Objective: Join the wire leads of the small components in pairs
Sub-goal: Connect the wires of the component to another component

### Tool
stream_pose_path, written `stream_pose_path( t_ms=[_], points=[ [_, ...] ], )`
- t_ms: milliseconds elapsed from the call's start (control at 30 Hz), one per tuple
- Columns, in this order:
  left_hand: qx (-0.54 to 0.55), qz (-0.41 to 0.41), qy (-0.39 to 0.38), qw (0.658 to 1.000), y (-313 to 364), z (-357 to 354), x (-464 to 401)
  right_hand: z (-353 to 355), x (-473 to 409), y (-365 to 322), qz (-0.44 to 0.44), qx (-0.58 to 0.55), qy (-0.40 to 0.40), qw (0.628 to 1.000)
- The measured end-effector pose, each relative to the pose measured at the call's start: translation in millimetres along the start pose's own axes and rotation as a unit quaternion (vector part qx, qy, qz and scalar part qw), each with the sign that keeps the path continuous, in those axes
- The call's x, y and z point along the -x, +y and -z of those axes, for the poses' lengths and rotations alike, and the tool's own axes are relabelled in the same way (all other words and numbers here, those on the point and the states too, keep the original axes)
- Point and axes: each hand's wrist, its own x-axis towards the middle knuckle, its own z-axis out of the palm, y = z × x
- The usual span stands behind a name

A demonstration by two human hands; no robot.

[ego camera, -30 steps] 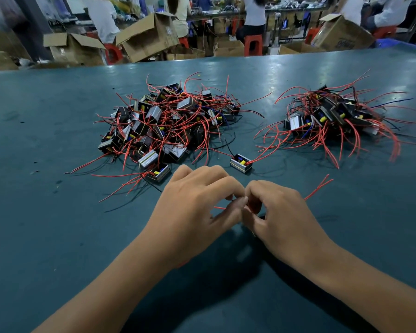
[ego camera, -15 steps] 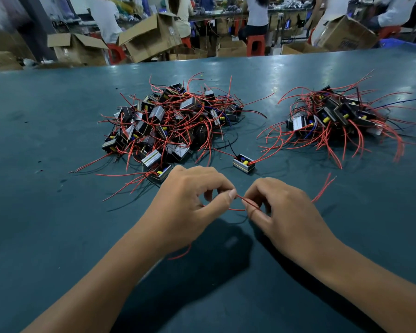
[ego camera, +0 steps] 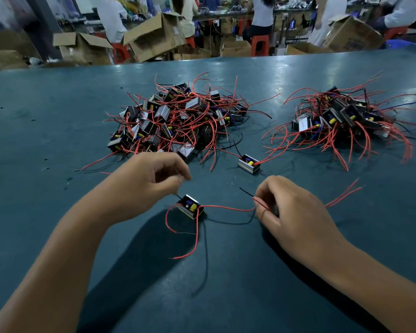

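On a dark green surface [ego camera: 58,131], a small component [ego camera: 190,207] lies between two hands, left hand [ego camera: 144,186] fingers curled together above it, seemingly pinching its black lead, right hand [ego camera: 296,215] fingers clamped on its red lead [ego camera: 226,207], two wired heaps [ego camera: 178,121] [ego camera: 341,118] beyond.

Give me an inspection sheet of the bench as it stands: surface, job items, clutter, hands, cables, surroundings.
Surface: dark teal table, a few small specks at left.
Job's things: one component between the hands; a single component further back; large pile at centre; smaller pile at right.
Clutter: nothing seen beyond the specks.
Hands: left hand curled above the near component, contact unclear; right hand pinches a red lead from it.
Cables: loose red and black leads trail from the near component and both piles.
Surroundings: open cardboard boxes, red stools, seated people behind.
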Motion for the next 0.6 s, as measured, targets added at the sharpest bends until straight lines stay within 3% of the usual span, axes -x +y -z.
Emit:
stream_pose_path(
  t_ms=[133,367,600],
  points=[
    [-0.051,0.057,-0.120,0.990,0,-11,-1,3,5,-2,0.002,0.014,-0.026,1.000],
    [-0.229,0.094,-0.070,0.966,3,-19,-1,7,11,-4,0.001,0.025,-0.063,0.998],
    [-0.243,0.052,-0.078,0.966,5,-26,-2,15,8,2,0.009,0.037,-0.114,0.993]
  ],
)
